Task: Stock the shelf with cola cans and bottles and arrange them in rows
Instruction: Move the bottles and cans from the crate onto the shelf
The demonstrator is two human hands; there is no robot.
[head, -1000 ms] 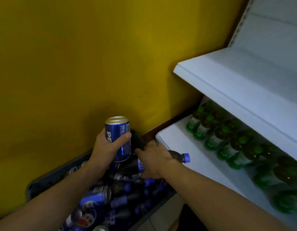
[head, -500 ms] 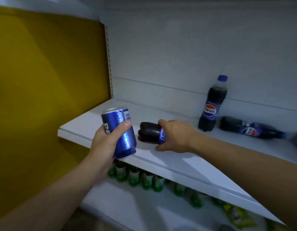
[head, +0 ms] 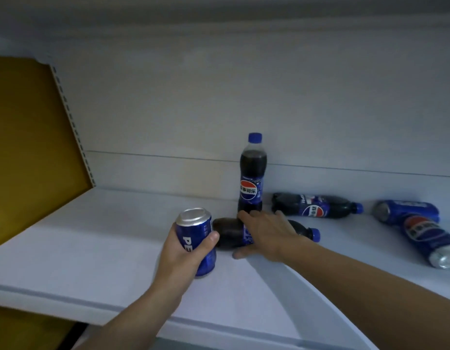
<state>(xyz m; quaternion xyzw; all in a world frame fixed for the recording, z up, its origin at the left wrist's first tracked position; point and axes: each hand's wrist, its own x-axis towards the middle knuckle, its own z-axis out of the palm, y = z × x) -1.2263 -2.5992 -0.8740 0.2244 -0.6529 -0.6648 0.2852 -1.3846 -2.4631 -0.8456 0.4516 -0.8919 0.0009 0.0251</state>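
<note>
**Fig. (head view): unloading onto the shelf**

**B:** What's in your L?

**A:** My L hand (head: 179,251) is wrapped round a cola can (head: 191,228), thumb across the front and fingers behind. The can is lid-up and slightly tilted over the shelf (head: 92,248), near the front edge. Base touching or just clear, can't tell.

**B:** Why hold it upright?

**A:** My read is that it goes down on its base, so no re-grip is needed.

**B:** And the R?

**A:** My R hand (head: 267,233) lies over a lying bottle (head: 227,232). The fingers are near-straight across the far side and the thumb is flat on the shelf at the near side. It looks like resting or steadying, not squeezing. The btl is on its side w/ the cap pointing right, its base just beside the can.

**B:** Why the palm on top?

**A:** Prob. because a round btl on its side can roll.

**B:** Other stock?

**A:** An upright bottle (head: 251,178) stands against the back panel, just behind my R fingers. A second lying bottle (head: 314,205) is to its right, cap to the right. Far right, a rear can (head: 408,210) and a front can (head: 431,238) lie on their sides, likely touching.

**B:** Progress?

**A:** Early, I'd judge. Only one item is standing and there are no rows yet. The next step calls for standing pieces beside the upright btl. The risk is my R knuckles tipping it.
</note>
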